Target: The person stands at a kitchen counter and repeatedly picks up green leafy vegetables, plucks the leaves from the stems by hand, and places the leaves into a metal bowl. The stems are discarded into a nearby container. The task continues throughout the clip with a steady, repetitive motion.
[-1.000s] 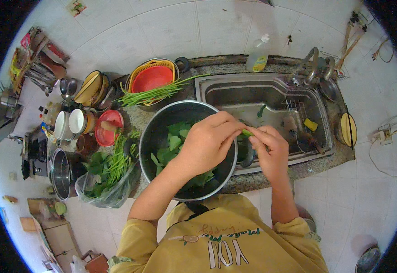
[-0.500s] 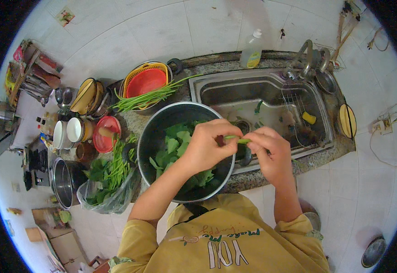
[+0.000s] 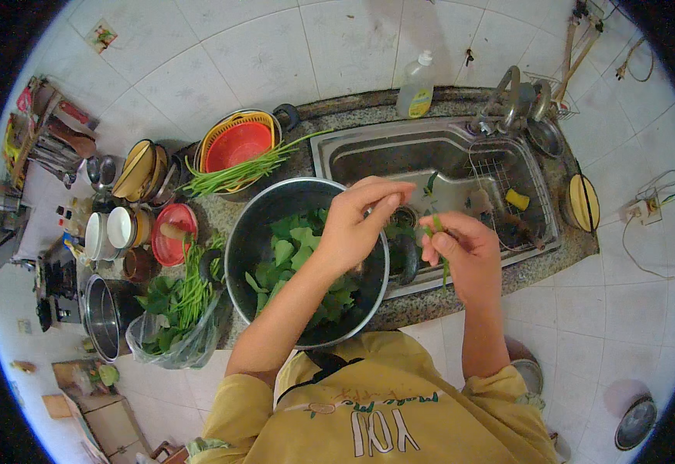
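Note:
Above the right side of a large metal pot [image 3: 233, 259], my left hand [image 3: 360, 224] is closed, its thumb and fingertips pressed together; whatever they pinch, if anything, is too small to see. My right hand [image 3: 467, 254], over the sink's front edge, grips a thin green stem [image 3: 444, 272] that sticks out below its fingers. Loose green leaves [image 3: 299, 246] lie inside the pot. Left of it, a clear plastic bag [image 3: 190, 352] holds leafy stalks [image 3: 186, 298]. A bundle of long bare stems [image 3: 237, 172] rests across the red and yellow baskets [image 3: 240, 147] behind the pot.
A steel sink [image 3: 337, 147] with a wire rack, a yellow sponge [image 3: 517, 199] and leaf scraps is at the right. Behind stand a faucet [image 3: 511, 100] and a clear bottle [image 3: 416, 85]. Bowls [image 3: 121, 226], a red basket [image 3: 169, 251] and another pot [image 3: 105, 309] crowd the left counter.
My hands have drawn apart from where they met on a green stem. The stem stays in the right hand, which has turned; the left hand has shifted slightly up. The whole view has shifted slightly.

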`<state>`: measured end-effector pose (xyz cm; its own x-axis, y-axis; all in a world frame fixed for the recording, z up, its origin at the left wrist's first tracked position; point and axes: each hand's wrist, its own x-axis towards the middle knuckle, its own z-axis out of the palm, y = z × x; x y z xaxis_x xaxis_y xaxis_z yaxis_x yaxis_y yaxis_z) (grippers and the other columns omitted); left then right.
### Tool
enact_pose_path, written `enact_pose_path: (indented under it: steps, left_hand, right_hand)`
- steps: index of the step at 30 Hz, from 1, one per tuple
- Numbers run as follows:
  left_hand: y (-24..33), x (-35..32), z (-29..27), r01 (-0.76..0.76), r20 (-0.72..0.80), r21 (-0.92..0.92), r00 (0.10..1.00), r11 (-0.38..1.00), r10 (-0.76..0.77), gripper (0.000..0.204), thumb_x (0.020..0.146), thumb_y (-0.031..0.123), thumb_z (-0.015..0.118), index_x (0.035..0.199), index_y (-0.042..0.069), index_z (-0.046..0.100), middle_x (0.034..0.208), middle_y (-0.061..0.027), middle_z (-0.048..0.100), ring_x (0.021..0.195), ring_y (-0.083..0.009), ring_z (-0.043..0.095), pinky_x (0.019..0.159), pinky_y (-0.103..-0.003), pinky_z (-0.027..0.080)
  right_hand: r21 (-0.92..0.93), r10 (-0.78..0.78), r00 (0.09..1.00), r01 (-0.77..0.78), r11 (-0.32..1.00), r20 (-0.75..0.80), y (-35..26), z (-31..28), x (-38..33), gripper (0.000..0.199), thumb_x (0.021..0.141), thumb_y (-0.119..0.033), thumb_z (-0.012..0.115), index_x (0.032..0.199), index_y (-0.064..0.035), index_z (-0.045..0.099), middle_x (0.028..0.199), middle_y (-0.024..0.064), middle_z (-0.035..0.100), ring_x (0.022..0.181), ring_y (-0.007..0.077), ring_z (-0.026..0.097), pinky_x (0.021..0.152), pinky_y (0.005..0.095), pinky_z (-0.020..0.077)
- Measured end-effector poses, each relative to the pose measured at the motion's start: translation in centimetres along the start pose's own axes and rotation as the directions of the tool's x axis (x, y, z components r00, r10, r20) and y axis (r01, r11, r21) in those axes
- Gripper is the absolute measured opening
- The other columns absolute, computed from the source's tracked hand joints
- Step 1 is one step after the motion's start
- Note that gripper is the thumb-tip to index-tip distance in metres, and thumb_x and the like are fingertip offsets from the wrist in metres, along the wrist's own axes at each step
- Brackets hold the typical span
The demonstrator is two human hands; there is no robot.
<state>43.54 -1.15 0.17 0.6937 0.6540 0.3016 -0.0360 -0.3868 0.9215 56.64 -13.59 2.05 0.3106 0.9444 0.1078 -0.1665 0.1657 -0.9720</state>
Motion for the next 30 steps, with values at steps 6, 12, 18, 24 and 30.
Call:
enact_pose_path:
  steps: [6,12,18,24,30]
  left_hand:
    - [5.5,-2.6,-0.4,-0.186,-0.101,0.134,0.975,0.973,0.2,0.018,0.067,0.003,0.067,0.085,0.004,0.064,0.075,-0.0072,0.058,0.067,-0.0172,0.055,0.061,-0.026,0.044]
    - [6.8,-3.9,-1.1,-0.272,-0.163,0.235,0.935,0.933,0.314,0.015,0.064,0.002,0.067,0.078,0.005,0.064,0.071,-0.0066,0.057,0.064,-0.0197,0.054,0.056,-0.028,0.043]
    - [7.2,-4.3,-1.9,-0.381,-0.129,0.239,0.899,0.893,0.418,0.015,0.063,0.0,0.065,0.077,0.004,0.062,0.072,-0.0068,0.057,0.062,-0.0209,0.054,0.056,-0.029,0.043]
    - [7.2,-4.6,-2.2,-0.369,-0.128,0.179,0.911,0.912,0.393,0.014,0.063,-0.001,0.063,0.076,0.003,0.06,0.072,-0.0073,0.056,0.062,-0.0222,0.053,0.058,-0.028,0.042]
    - [5.5,-5.8,-1.7,0.142,-0.065,-0.474,0.979,0.869,-0.195,0.007,0.077,0.003,0.057,0.084,0.001,0.056,0.074,-0.0037,0.055,0.063,-0.0128,0.051,0.056,-0.025,0.04]
  right_hand:
    - [-0.031,-0.102,0.99,0.099,0.995,-0.095,-0.1,1.9,0.1,0.013,0.073,0.005,0.058,0.085,0.0009,0.058,0.081,0.0076,0.06,0.068,0.0132,0.058,0.061,0.0237,0.0469]
    - [0.001,-0.335,0.942,0.335,0.942,0.033,0.2,3.1,0.7,0.009,0.071,0.006,0.058,0.077,0.0005,0.057,0.078,0.0102,0.06,0.071,0.0168,0.058,0.062,0.0264,0.0477]
    - [0.061,-0.429,0.897,0.425,0.903,0.109,0.2,4.0,1.1,0.011,0.069,0.01,0.056,0.075,0.0003,0.057,0.073,0.0119,0.06,0.07,0.0197,0.059,0.061,0.0278,0.0479]
    - [0.026,-0.356,0.929,0.355,0.934,0.106,-0.1,4.6,0.3,0.014,0.069,0.013,0.053,0.075,0.0011,0.057,0.075,0.0119,0.06,0.069,0.0177,0.059,0.059,0.0256,0.0482]
    - [-0.002,-0.164,0.986,0.164,0.986,0.01,-0.5,5.5,-0.1,0.01,0.07,0.01,0.055,0.077,0.0027,0.057,0.078,0.0108,0.059,0.068,0.0153,0.059,0.06,0.0237,0.0491]
